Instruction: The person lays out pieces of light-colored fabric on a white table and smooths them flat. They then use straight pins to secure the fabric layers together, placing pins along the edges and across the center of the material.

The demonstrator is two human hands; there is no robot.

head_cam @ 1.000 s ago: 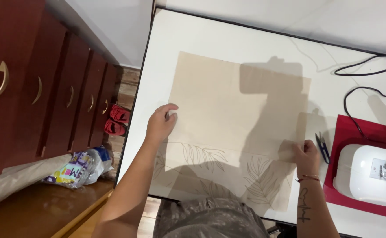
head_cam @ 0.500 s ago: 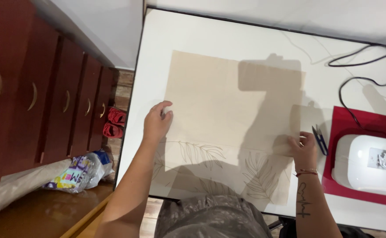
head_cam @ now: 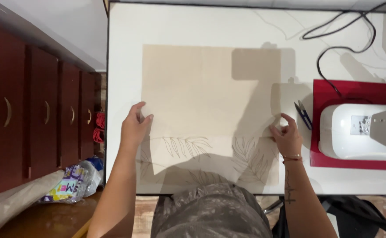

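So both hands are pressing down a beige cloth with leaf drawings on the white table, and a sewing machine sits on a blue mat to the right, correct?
Not quite: the mat under the white sewing machine is red, not blue, as the head view shows. The rest holds: the left hand and right hand rest on the beige cloth with leaf drawings on the white table.

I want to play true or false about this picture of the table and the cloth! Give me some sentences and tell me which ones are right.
1. Both hands touch the beige cloth. True: the left hand presses its left edge and the right hand pinches its right edge.
2. The cloth has leaf drawings on it. True, along the near part.
3. The sewing machine sits on a blue mat. False: it stands on a red mat.
4. The small blue snips are in the right hand. False: they lie on the white table beside it.
5. A black cable lies on the table. True.
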